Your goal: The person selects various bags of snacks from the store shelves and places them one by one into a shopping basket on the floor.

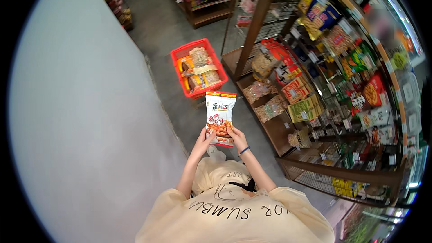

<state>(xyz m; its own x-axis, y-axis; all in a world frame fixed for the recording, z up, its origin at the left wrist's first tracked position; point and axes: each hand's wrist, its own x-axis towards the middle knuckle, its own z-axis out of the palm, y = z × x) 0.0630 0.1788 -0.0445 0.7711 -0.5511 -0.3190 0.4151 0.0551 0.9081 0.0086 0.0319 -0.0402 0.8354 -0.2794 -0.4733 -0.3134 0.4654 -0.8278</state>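
A white snack bag [219, 111] with red and yellow trim and pictured peanuts is held upright before my chest. My left hand [204, 139] grips its lower left corner, thumb on the front. At the lower right corner my right hand [238, 138] pinches it the same way, with a dark band around the wrist. Beyond the bag, a red plastic shopping basket [223, 74] rests low near the floor. Inside the basket are several packages, among them a clear bag of pale snacks [199, 56] and orange-and-yellow packs [185, 66].
A store shelf rack [266, 131] with brown framing runs along the right, stocked with bagged nuts and snacks. A pale wall [91, 114] borders the left side. Grey floor [152, 23] stretches ahead to another shelf unit [211, 13].
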